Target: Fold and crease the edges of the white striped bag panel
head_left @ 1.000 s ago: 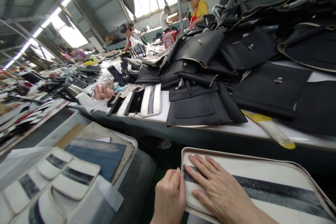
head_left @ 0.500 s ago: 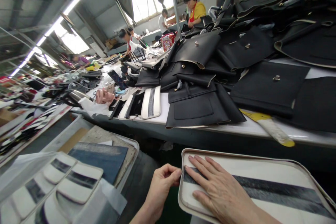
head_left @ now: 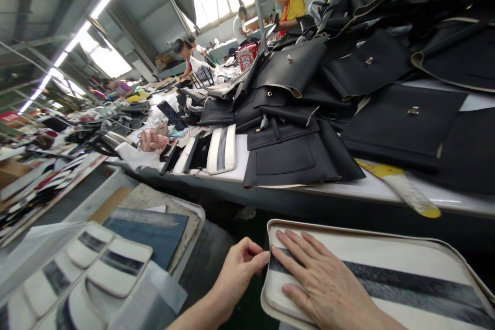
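A white bag panel (head_left: 402,250) with a dark grey stripe and a raised rim lies at the lower right. My right hand (head_left: 328,281) rests flat on its left part, fingers stretched over the stripe. At the panel's left edge, the thumb and forefinger of my left hand (head_left: 240,274) are pinched together on the rim; whatever sits between the fingertips is too small to make out. Several smaller white pieces with dark stripes (head_left: 121,263) lie to the left on thin white sheeting.
A dark blue board (head_left: 164,232) lies beyond the small pieces. Across a gap stands a long table (head_left: 242,157) piled with black leather bag parts (head_left: 290,157). On it are a pink fan (head_left: 152,140), striped white pieces (head_left: 222,148) and a yellow-and-white glove-like item (head_left: 406,193). People work farther back.
Both hands keep nearly the same place on the panel. My left hand has shifted very slightly up and right along the rim. A person in yellow at the back has moved their arms.
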The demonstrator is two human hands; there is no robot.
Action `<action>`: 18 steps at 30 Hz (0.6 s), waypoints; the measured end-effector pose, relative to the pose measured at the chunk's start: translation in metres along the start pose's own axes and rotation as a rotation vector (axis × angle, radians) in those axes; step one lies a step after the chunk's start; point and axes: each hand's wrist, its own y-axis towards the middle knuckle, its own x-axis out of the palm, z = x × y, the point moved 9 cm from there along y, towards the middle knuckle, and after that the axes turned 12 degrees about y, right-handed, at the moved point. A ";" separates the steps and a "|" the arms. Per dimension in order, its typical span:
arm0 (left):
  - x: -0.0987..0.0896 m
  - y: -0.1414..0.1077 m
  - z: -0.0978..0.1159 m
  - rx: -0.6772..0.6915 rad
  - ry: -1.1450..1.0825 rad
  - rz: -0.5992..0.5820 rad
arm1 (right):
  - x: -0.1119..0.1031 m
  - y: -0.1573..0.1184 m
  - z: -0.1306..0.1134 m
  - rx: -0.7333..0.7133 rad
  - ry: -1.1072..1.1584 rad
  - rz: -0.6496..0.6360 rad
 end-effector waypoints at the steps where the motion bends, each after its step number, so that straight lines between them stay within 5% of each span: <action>1: 0.001 -0.001 0.001 0.005 0.010 0.005 | -0.001 0.000 0.000 -0.003 0.003 0.004; 18: 0.016 0.012 0.003 -0.040 -0.014 -0.186 | -0.003 0.005 0.004 0.045 0.022 0.038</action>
